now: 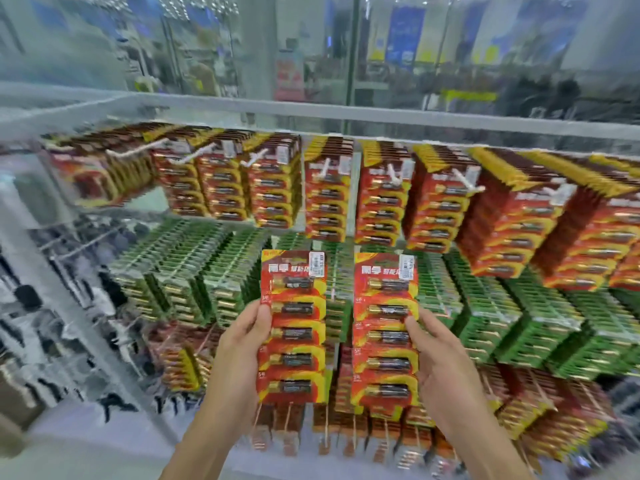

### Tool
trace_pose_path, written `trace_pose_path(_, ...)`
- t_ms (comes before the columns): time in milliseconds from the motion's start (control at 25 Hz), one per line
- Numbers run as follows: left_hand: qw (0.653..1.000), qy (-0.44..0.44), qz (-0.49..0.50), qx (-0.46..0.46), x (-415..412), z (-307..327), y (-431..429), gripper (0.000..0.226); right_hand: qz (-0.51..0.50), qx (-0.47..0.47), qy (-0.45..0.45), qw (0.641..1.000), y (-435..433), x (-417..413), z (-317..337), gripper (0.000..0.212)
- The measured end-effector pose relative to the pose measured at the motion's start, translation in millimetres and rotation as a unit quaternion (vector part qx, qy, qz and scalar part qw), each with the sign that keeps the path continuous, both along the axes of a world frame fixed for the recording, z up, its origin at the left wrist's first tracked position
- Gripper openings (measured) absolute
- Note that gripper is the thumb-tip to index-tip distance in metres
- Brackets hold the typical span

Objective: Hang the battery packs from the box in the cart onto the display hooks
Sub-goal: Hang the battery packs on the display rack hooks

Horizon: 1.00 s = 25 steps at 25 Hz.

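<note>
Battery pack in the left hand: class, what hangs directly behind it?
Green battery packs hang behind the pack, showing at both its sides; red packs show below it. Whatever lies straight behind the card is covered.

two hands in shot: left hand [242, 344], right hand [436, 358], both bare. forearms [204, 441] bare too, down to the near frame edge. clothing out of shot, can't tell.

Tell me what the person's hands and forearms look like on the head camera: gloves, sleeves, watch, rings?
No gloves: the left hand and right hand are both bare. The left forearm and right forearm are bare too, right down to the bottom edge of the picture, so no sleeve or cuff shows. No watch, bracelet or ring is visible on either.
</note>
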<state>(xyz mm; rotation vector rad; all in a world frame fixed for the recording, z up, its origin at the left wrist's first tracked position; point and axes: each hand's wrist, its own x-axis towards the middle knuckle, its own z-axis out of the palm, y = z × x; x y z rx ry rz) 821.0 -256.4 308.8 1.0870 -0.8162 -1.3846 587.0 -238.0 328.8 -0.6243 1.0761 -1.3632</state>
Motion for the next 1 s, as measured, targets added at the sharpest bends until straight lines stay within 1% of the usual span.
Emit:
trace_pose_path(40,1.0,0.002,0.005,0.001,9,2,-3,0.032,0.002,0.0,0.002,1.0,-3,11,2,0.016)
trace_pose_path(160,1.0,0.018,0.022,0.014,28,7,-13,0.027,-0.008,0.005,0.008,1.0,-16,33,6,0.029)
trace_pose_path(360,0.999,0.016,0.044,0.001,46,12,-28,0.034,-0.002,-0.006,0.001,1.0,-42,50,15,0.055)
trace_pose_path(440,0.998,0.011,0.062,-0.006,54,12,-34,0.034,0.016,-0.016,0.004,1.0,-54,58,18,0.042)
trace_pose_path(480,0.997,0.009,0.075,-0.009,58,12,-37,0.032,0.03,-0.02,0.001,0.999,-61,62,19,0.04)
trace_pose_path(600,0.994,0.003,0.107,-0.022,67,15,-44,0.033,0.061,-0.02,-0.025,0.998,-81,75,16,0.059)
trace_pose_path(760,0.989,-0.002,0.139,-0.056,92,28,-57,0.035,0.071,-0.008,-0.046,0.996,-97,92,11,0.068)
trace_pose_path(800,0.987,-0.008,0.144,-0.068,100,35,-63,0.035,0.073,-0.008,-0.052,0.996,-101,95,11,0.065)
trace_pose_path(840,0.986,-0.018,0.149,-0.076,107,40,-69,0.034,0.068,-0.009,-0.053,0.996,-104,98,11,0.057)
trace_pose_path(920,0.984,-0.032,0.154,-0.087,123,56,-85,0.034,0.067,-0.012,-0.051,0.996,-110,104,17,0.034)
trace_pose_path(960,0.983,-0.039,0.153,-0.092,129,62,-91,0.034,0.066,-0.011,-0.052,0.996,-112,108,20,0.026)
trace_pose_path(1000,0.983,-0.047,0.151,-0.097,135,66,-98,0.034,0.064,-0.009,-0.051,0.997,-113,112,21,0.023)
